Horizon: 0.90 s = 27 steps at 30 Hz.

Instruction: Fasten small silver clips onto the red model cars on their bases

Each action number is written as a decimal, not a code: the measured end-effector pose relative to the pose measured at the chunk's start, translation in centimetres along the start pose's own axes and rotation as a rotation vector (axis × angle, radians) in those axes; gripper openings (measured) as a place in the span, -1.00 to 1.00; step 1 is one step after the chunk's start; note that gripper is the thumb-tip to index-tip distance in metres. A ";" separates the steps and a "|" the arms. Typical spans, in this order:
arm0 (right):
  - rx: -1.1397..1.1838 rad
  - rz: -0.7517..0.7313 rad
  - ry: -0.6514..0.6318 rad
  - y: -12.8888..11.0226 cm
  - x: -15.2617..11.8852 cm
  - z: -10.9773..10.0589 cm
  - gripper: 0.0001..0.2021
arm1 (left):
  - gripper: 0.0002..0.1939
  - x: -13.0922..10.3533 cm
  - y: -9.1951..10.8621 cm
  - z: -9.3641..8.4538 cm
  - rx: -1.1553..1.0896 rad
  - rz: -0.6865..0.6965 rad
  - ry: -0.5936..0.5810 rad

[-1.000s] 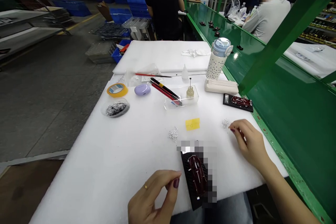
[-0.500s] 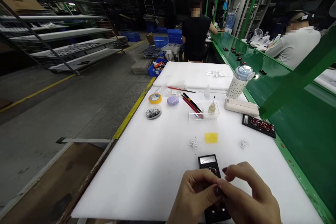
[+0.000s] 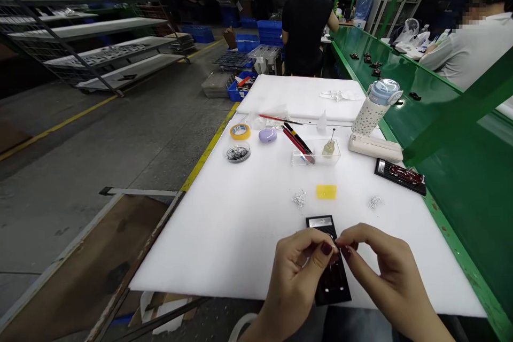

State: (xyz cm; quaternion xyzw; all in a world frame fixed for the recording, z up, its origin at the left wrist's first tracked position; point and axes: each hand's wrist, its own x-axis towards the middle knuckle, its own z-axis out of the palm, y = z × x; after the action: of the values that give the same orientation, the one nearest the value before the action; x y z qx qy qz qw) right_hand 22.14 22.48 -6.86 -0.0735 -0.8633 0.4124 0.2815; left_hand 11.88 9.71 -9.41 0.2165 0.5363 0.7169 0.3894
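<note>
My left hand (image 3: 294,272) is closed in a pinch, thumb against fingers. Facing it, my right hand (image 3: 380,264) pinches too, and the fingertips of both almost meet. Whatever lies between them is too small to make out. Beneath the fingers a black display base (image 3: 319,223) with a silver plate lies on the white foam sheet; a dark red model car on it is mostly hidden by my hands. Just beyond are a yellow square (image 3: 326,192) and two piles of tiny silvery parts, a left pile (image 3: 298,200) and a right pile (image 3: 375,202).
A clear tray (image 3: 306,159) holds pens and a small bottle (image 3: 328,148). Around it are a tape roll (image 3: 240,131), a purple case (image 3: 267,135), a round dish (image 3: 238,153), a tumbler (image 3: 374,109), a pouch (image 3: 375,147) and another model car (image 3: 406,175). Two people sit beyond.
The view has tipped downward, so the table sits higher in the picture. My right index finger has come down from a raised position to meet the thumb.
</note>
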 end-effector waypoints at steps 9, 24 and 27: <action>-0.088 -0.084 0.021 -0.8 0.6 0.1 -0.82 | -0.68 -0.1 -0.2 -0.2 0.118 0.077 0.039; -0.392 -0.193 0.021 3.6 1.9 -1.2 -0.86 | -0.18 -0.7 -1.6 -3.6 1.118 0.520 0.070; -0.559 -0.258 -0.013 7.3 3.8 -1.2 -0.91 | 0.27 -0.4 -2.6 -4.9 1.328 0.491 -0.228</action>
State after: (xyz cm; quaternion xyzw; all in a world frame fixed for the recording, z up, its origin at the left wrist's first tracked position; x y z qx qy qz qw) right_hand 18.86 29.43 -10.11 -0.0349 -0.9473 0.1204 0.2948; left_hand 9.40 6.75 -13.45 0.5957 0.7512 0.2788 0.0566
